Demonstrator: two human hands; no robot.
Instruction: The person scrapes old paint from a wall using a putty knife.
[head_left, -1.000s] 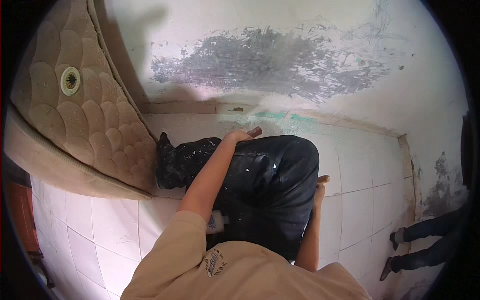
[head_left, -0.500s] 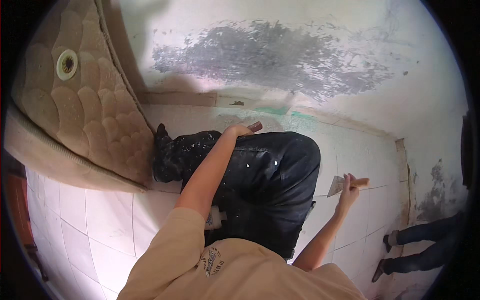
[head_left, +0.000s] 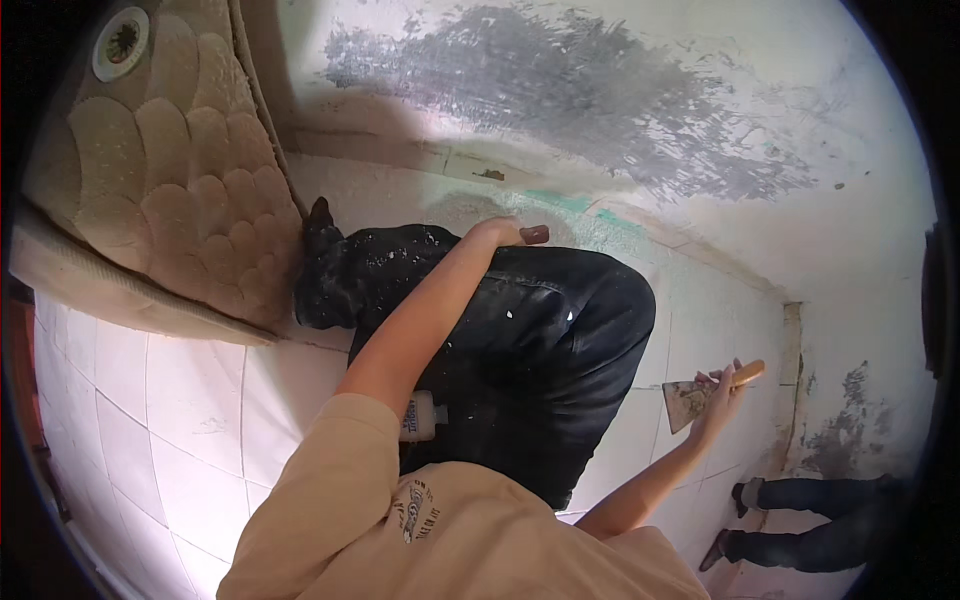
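My left hand [head_left: 497, 232] is closed around a reddish-brown handle [head_left: 536, 235] beside my dark, paint-flecked trouser leg. The rest of that tool is hidden behind the hand and leg. Out to the right, above the tiled floor, my right hand [head_left: 718, 405] grips a putty knife [head_left: 686, 402]. Its broad, stained blade points left and down, and its orange-tan wooden handle sticks out past the fingers. Ahead of me, a large grey scraped patch [head_left: 560, 85] marks the pale wall.
A dusty padded brown cushion piece [head_left: 190, 170] with a round disc stands at the left. A pale bottle [head_left: 420, 416] is by my lap. Another person's legs [head_left: 820, 520] are at the lower right, near a wall with a smaller grey patch [head_left: 850, 425]. White tiles [head_left: 190, 430] cover the floor.
My view has turned a little. The putty knife has tilted in my right hand, its blade now more downward and handle raised. My left hand keeps hold of the brown handle.
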